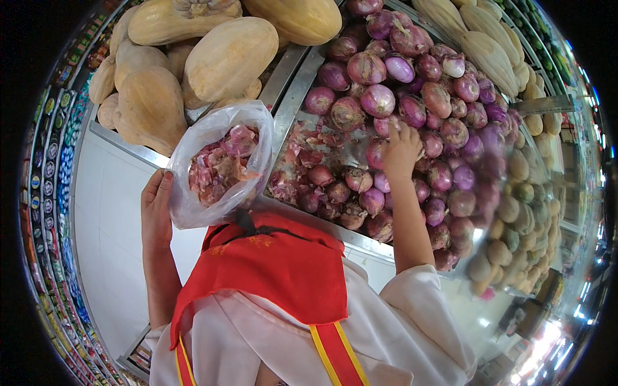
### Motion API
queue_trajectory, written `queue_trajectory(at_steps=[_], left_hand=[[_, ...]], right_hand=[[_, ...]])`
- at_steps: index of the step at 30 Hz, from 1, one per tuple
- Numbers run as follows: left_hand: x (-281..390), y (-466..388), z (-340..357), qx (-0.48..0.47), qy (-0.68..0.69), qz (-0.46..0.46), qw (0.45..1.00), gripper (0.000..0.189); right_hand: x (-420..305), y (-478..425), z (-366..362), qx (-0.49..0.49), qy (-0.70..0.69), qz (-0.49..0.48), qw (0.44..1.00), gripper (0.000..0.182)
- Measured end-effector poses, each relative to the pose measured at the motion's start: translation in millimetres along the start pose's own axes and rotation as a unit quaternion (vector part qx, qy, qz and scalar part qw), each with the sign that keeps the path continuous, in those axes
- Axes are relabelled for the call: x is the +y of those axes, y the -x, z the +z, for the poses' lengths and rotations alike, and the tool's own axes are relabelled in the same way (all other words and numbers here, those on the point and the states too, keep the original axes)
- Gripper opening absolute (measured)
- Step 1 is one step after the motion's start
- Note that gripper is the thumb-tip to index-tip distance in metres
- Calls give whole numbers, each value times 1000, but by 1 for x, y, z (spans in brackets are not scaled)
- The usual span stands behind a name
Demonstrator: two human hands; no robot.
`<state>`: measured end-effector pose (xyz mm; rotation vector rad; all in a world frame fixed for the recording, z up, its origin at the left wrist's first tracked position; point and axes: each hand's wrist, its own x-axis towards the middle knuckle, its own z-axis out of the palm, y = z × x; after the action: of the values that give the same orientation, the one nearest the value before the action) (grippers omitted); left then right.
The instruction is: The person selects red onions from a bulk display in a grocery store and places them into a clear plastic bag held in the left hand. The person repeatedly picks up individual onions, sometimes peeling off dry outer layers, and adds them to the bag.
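My left hand (157, 202) grips the rim of a clear plastic bag (181, 202), which gapes open in front of me. Inside the bag lies a heap of dry red onion skins (219, 166). My right hand (403, 147) reaches into the pile of red onions (378, 101), its fingers over one onion; whether they close on it is hidden. Beside that hand, loose skins (306, 144) litter the metal display tray (289, 120). Several onions, such as one at the near side (372, 201), sit between the skins and the tray's front edge.
Large pumpkins (231, 58) fill the bin at the left. Pale gourds (490, 58) lie beyond the onions, and blurred round produce (516, 217) continues at the right. A red apron (270, 270) covers my front. Packed shop shelves (50, 159) stand at the far left.
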<state>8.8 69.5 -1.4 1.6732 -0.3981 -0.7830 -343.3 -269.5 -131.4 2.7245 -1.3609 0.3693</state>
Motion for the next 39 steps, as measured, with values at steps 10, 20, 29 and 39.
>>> queue_trajectory(at_steps=[10, 20, 29, 39], left_hand=[[6, 3, 3, -33, -14, 3, 999, 22], [12, 5, 7, -14, -54, 8, 998, 21], [1, 4, 0, -11, -23, -14, 1000, 22], [-3, 0, 3, -19, -12, -22, 1000, 21]], right_hand=[[-95, 14, 93, -229, -66, 101, 966, 72], [-155, -10, 106, -365, -174, 10, 914, 97], [-111, 9, 45, -444, -150, -23, 883, 57], [-94, 41, 72, -283, -509, 191, 791, 40]])
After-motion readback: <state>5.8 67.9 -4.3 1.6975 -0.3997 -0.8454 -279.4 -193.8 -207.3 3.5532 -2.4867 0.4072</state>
